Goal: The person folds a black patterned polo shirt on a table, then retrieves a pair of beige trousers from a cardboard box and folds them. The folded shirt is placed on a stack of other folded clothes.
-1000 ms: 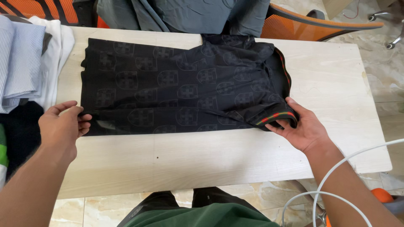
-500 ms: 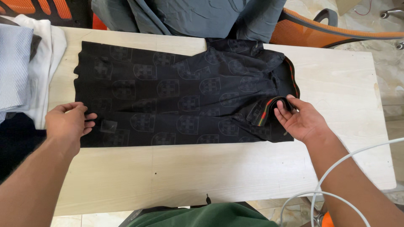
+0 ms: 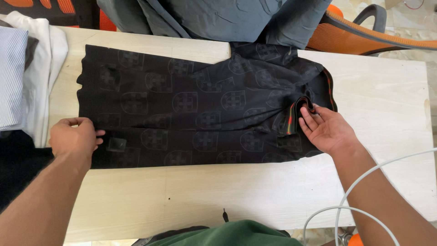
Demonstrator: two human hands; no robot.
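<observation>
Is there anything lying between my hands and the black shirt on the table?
Nothing visible. The left hand already grips the black shirt's bottom edge, and the right hand touches its striped sleeve cuff.

One black shirt (image 3: pixel 191 109), one grey garment (image 3: pixel 214 18) and two hands on one surface (image 3: pixel 387 105). One orange chair (image 3: pixel 364 38), one white cable (image 3: pixel 364 200).

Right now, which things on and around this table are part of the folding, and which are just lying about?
In hand:
black patterned shirt
its striped sleeve cuff, at the right hand
its hem edge, under the left hand

Lying about:
striped and white clothes pile
grey garment
orange chair
white cable
</observation>
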